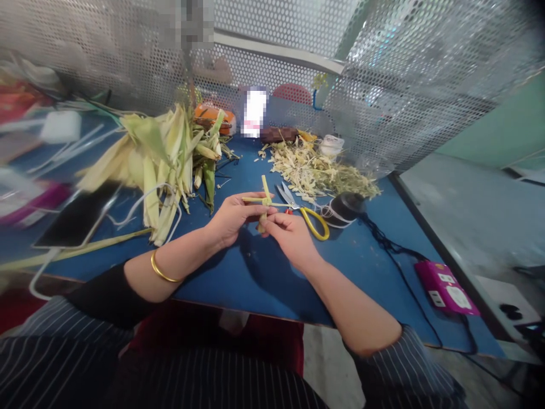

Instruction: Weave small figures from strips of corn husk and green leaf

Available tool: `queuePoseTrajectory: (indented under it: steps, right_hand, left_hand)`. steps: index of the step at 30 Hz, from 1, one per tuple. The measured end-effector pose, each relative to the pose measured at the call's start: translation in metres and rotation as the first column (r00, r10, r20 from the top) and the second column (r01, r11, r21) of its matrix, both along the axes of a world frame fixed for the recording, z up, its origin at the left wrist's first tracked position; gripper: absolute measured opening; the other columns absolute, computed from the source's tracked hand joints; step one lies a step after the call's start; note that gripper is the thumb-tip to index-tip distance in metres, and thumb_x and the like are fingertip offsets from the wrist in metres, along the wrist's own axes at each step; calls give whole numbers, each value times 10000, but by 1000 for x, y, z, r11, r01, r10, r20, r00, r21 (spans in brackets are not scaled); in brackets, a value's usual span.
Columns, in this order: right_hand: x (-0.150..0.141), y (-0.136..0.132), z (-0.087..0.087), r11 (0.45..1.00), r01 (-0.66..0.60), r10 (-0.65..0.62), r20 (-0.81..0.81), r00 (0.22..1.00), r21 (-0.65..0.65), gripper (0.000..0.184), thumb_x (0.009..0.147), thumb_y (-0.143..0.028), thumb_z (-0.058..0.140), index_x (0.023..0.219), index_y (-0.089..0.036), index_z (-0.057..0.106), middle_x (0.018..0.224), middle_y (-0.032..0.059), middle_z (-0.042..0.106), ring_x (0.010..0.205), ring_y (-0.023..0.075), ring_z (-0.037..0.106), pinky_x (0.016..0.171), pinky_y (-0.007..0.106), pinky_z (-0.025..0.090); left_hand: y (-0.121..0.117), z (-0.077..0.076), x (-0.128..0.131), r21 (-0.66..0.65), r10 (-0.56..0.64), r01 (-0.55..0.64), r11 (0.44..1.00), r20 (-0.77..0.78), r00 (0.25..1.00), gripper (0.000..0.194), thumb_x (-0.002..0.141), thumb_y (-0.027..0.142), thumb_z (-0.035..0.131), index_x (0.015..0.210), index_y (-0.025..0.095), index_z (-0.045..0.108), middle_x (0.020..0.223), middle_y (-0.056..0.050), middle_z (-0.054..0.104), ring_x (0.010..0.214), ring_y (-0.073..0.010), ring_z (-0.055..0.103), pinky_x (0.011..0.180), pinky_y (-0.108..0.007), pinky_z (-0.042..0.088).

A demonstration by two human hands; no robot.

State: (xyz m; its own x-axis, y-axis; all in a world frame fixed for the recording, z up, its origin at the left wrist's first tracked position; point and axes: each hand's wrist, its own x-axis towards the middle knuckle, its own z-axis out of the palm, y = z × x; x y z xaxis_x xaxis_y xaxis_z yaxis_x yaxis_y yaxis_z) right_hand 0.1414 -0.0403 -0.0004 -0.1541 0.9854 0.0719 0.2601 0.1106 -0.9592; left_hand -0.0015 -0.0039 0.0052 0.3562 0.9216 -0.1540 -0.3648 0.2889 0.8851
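Note:
Between my hands is a small cross woven from pale corn husk strips (pixel 266 200), its arms sticking out from a knotted middle. My left hand (pixel 233 217) is closed on it from the left, fingers behind and thumb in front. Lower down, my right hand (pixel 292 234) pinches the strip that hangs from the cross. Just beyond the right hand lie scissors with yellow handles (pixel 315 222), blades spread apart. A dark spool of thread (pixel 347 208) is beside them, with white string around it.
A bundle of corn husks (pixel 159 159) lies at the left near a black phone (pixel 79 218) with a white cable. Husk scraps (pixel 306 170) are heaped at the back right. A purple power strip (pixel 447 288) with black cords sits at the right. Perforated metal mesh (pixel 272 62) stands behind the blue table (pixel 204 289).

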Motion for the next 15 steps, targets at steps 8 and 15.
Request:
queuePoseTrajectory:
  steps: [8, 15]
  right_hand:
    - [25, 7, 18, 897, 333, -359, 39, 933, 291, 180, 798, -364, 616, 739, -193, 626, 643, -13, 582, 585, 109, 507, 616, 263, 421]
    - [30, 24, 2, 997, -40, 19, -309, 951, -62, 117, 709, -294, 712, 784, -215, 668, 750, -1, 636, 684, 122, 575, 717, 295, 482]
  left_hand:
    - [1, 5, -3, -62, -141, 136, 989, -84, 986, 236, 673, 93, 660, 908, 87, 678, 632, -50, 671, 533, -103, 590, 555, -224, 469]
    - [-1, 2, -4, -29, -231, 230, 973, -154, 961, 172, 745, 267, 671, 815, 109, 671, 593, -19, 624, 517, -86, 552, 550, -213, 453]
